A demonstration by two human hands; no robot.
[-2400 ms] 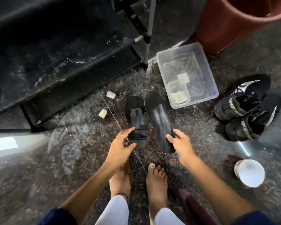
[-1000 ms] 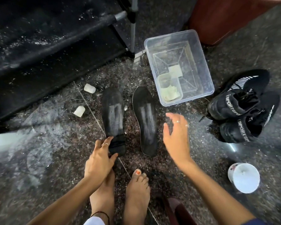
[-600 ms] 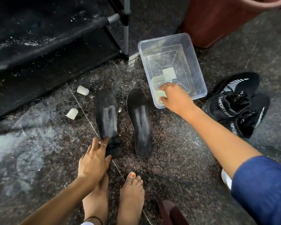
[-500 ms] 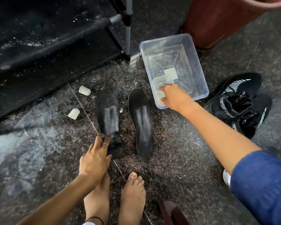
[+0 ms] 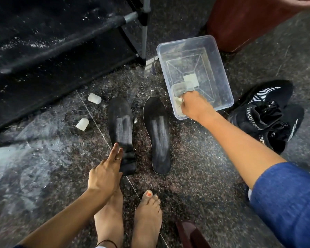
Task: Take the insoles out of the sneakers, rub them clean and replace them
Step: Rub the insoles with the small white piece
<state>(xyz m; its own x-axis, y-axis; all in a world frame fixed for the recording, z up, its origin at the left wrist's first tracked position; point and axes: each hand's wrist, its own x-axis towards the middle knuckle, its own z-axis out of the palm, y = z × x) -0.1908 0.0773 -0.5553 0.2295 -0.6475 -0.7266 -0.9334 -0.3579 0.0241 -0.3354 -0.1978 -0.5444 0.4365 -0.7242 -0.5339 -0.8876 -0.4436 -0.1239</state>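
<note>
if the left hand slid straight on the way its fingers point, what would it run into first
The left hand has straight fingers lying along the heel end of the left insole, pointing up its length. Going on, it would slide over that insole; beyond its toe looks like bare floor, then probably the black rack.

The left hand (image 5: 106, 173) reaches forward low over the bare feet (image 5: 127, 217), forefinger and middle finger straight and together, a ring on one. The right arm (image 5: 240, 145) stretches far forward, its hand (image 5: 193, 106) knuckles-up, fingers curled in a pinching grip.
</note>
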